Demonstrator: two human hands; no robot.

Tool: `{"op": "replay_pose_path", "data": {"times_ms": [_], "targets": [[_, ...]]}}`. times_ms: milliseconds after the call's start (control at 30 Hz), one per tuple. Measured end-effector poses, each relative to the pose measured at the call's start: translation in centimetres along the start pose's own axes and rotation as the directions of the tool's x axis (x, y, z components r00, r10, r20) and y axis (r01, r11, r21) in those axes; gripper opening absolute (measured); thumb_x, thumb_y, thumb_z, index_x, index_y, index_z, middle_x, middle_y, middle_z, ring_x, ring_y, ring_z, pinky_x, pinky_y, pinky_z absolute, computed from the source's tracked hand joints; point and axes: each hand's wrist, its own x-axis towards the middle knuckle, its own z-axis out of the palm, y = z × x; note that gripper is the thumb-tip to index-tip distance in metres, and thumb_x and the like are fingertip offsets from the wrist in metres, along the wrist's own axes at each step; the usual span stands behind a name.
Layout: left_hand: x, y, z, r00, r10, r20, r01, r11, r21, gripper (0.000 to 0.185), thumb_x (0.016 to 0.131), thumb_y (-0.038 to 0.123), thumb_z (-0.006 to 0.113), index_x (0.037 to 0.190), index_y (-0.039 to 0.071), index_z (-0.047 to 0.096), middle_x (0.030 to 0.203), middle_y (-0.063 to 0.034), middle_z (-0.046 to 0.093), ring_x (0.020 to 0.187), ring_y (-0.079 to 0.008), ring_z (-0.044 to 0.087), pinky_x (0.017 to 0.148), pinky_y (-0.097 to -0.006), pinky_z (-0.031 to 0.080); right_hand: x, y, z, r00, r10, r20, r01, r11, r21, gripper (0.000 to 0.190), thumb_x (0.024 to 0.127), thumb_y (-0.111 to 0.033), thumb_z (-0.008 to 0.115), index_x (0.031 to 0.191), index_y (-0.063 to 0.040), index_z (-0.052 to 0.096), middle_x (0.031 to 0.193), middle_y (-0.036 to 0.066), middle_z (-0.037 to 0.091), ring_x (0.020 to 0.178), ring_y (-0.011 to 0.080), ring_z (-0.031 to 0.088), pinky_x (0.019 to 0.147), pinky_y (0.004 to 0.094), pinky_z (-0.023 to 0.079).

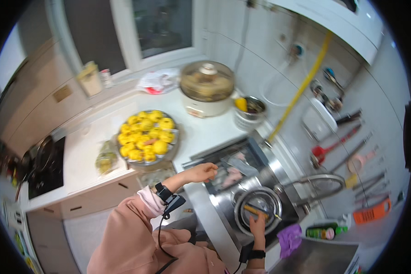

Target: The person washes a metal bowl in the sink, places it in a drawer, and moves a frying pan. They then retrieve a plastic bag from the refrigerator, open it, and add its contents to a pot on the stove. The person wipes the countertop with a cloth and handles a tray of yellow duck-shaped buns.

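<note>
My right hand (258, 224) reaches into a round metal basin (239, 219) in the stainless steel sink (222, 202). It grips a small tool with an orange-yellow handle (252, 209); its exact kind is too blurred to tell. The basin's bottom looks wet and shiny. My left hand (203, 172) hovers near the counter edge, beside a dark-rimmed compartment (260, 150) of the sink. Its fingers are loosely curled, and nothing shows in them. Pink cloth (233, 176) and grey cloth (241, 166) lie in that compartment.
A round tray (174, 145) of yellow fruits (147, 125) and a plastic bag (106, 159) stand on the counter. Behind are a lidded electric cooker (205, 102) and a white container (248, 121). The faucet (294, 203) and purple cloth (289, 239) are at right.
</note>
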Motion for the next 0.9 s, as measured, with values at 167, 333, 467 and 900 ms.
{"op": "replay_pose_path", "data": {"times_ms": [167, 333, 467, 900], "targets": [[-12.4, -2.1, -8.5, 0.931, 0.025, -0.365, -0.053, 0.996, -0.066, 0.043, 0.092, 0.029, 0.054, 0.125, 0.003, 0.046, 0.099, -0.0061, 0.059, 0.087, -0.0119, 0.057, 0.074, -0.0255, 0.05, 0.2, -4.3, 3.8, 0.991, -0.022, 0.132, 0.013, 0.997, 0.071, 0.044, 0.081, -0.024, 0.063, 0.114, 0.003, 0.053, 0.11, 0.025, 0.054, 0.1, 0.0382, 0.054, 0.086, 0.041, 0.043], [-22.2, -5.4, -15.6, 0.852, -0.087, -0.517, 0.009, 0.989, -0.151, 0.044, 0.092, 0.03, 0.054, 0.126, 0.004, 0.045, 0.099, -0.0078, 0.059, 0.089, -0.0131, 0.059, 0.075, -0.0266, 0.05, 2.4, -10.6, 7.7, 0.967, -0.124, 0.224, 0.108, 0.991, 0.082, 0.045, 0.082, -0.026, 0.064, 0.116, 0.002, 0.054, 0.103, 0.019, 0.06, 0.082, 0.0256, 0.059, 0.074, 0.0344, 0.047], [-26.3, -7.6, -23.5, 0.8, -0.108, -0.591, 0.027, 0.989, -0.144, 0.048, 0.092, 0.031, 0.055, 0.129, 0.003, 0.043, 0.105, -0.009, 0.058, 0.093, -0.016, 0.059, 0.077, -0.0284, 0.05, 5.5, -16.4, 12.4, 0.948, -0.1, 0.302, 0.04, 0.979, 0.198, 0.041, 0.085, -0.022, 0.062, 0.117, 0.0, 0.052, 0.098, 0.013, 0.062, 0.071, 0.0147, 0.059, 0.064, 0.028, 0.048], [-4.9, -11.5, -58.3, 0.664, 0.489, -0.565, 0.182, 0.627, 0.757, 0.038, 0.081, 0.023, 0.058, 0.113, 0.002, 0.057, 0.13, -0.0231, 0.044, 0.116, -0.0359, 0.044, 0.096, -0.0429, 0.039, 8.2, -36.2, 22.6, 0.965, 0.025, 0.261, -0.162, 0.84, 0.517, 0.027, 0.092, -0.015, 0.053, 0.116, -0.002, 0.053, 0.093, 0.006, 0.059, 0.078, 0.0153, 0.063, 0.069, 0.0275, 0.052]]}}
